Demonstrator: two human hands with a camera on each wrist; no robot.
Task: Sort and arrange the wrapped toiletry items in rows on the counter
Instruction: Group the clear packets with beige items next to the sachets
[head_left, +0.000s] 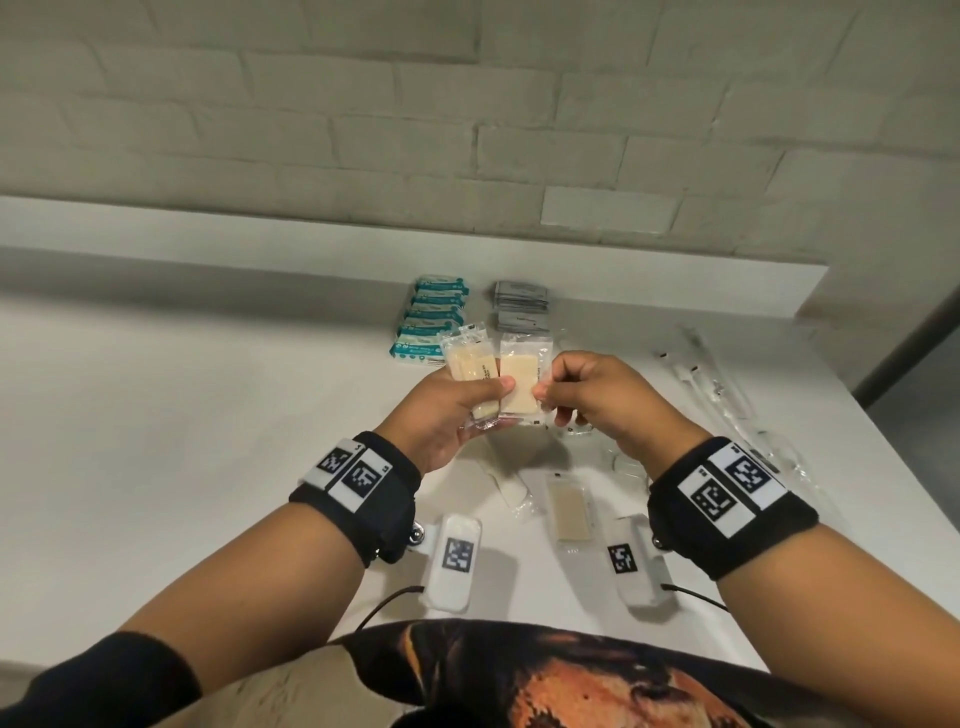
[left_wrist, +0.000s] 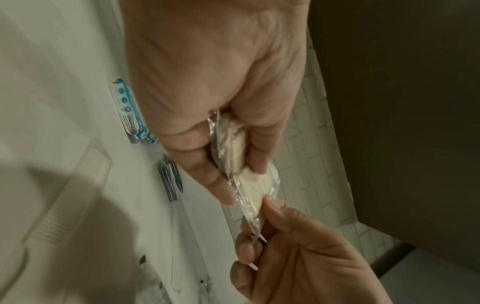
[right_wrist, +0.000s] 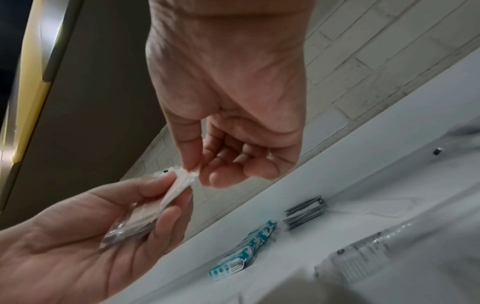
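The counter carries two finished rows at the back: teal packs overlapped in a column, and grey sachets just beside them to the right. Long clear-wrapped pieces lie scattered toward the right edge, and a loose comb in its wrapper lies near the body with other clear wrappers around it. Above the middle of the counter, the left hand grips a fanned stack of pale wrapped items, thumb curled over the front and fingers behind. The right hand pinches the edge of one packet between thumb and forefinger, its other fingers loosely curled; that packet touches the stack and the left thumb also rests at its edge. The step looks like gathering one kind into a hand before laying a third row. To do it well, the right hand should slide the packet flush against the stack, ends level, while the left thumb lifts only enough to admit it; the film looks slippery, so a loose fan could spill. Then lay them out beside the sachets, overlapped like the teal row.
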